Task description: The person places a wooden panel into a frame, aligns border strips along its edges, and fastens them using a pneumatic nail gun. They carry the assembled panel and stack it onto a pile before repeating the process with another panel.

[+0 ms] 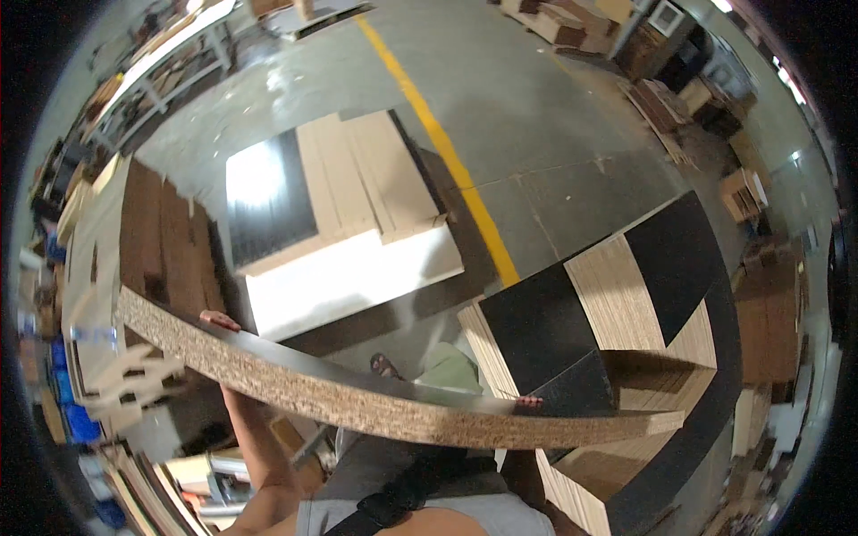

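I hold a long chipboard panel (pixel 357 393) edge-on in front of my body, its raw speckled edge facing me and its dark face turned away. My left hand (pixel 220 321) grips the panel near its left end, fingertips curled over the top edge. My right hand (pixel 528 403) grips it toward the right end, only fingertips showing over the edge; the rest is hidden behind the board. My left forearm (pixel 259 447) rises from the lower edge.
A stack of black and pale panels (pixel 626 295) stands at my right. Another stack of light and dark boards (pixel 340 205) lies ahead on the grey floor (pixel 536 116), beside a yellow line (pixel 447 152). Brown boards and shelves (pixel 161 241) fill the left.
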Available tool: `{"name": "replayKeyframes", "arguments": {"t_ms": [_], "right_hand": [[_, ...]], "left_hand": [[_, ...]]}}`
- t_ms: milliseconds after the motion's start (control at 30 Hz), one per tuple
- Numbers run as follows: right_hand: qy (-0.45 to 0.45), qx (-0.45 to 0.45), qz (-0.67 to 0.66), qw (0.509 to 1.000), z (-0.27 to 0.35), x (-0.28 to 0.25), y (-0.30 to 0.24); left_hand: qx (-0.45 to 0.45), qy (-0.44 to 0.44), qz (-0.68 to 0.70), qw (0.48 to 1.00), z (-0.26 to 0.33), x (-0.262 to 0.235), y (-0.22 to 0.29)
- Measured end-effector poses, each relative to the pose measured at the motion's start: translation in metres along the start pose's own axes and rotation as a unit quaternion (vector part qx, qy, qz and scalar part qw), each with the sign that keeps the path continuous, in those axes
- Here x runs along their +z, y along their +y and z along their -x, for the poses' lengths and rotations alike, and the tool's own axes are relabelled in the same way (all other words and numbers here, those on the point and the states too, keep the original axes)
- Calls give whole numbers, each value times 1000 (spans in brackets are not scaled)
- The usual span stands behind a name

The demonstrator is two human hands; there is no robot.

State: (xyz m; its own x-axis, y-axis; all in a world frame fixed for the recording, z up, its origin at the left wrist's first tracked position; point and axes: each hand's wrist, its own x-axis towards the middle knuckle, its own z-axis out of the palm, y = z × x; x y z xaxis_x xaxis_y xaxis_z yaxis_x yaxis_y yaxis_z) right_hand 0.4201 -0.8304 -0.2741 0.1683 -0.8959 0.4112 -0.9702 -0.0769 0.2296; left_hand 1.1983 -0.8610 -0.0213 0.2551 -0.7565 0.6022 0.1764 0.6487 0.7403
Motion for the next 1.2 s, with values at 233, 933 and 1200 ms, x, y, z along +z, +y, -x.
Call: {"name": "replayKeyframes", "arguments": {"t_ms": [233, 933, 1200], "right_hand": [[49, 126, -414, 900, -46, 52, -39], [540, 610, -542, 205, -394, -61, 65], [612, 627, -461, 142, -529, -43, 137]], "left_hand": [[-65, -153, 213, 963, -178, -12, -129], [-303, 158, 30, 939, -522, 347, -458], [-363, 67, 100, 924, -611, 458, -670]]}}
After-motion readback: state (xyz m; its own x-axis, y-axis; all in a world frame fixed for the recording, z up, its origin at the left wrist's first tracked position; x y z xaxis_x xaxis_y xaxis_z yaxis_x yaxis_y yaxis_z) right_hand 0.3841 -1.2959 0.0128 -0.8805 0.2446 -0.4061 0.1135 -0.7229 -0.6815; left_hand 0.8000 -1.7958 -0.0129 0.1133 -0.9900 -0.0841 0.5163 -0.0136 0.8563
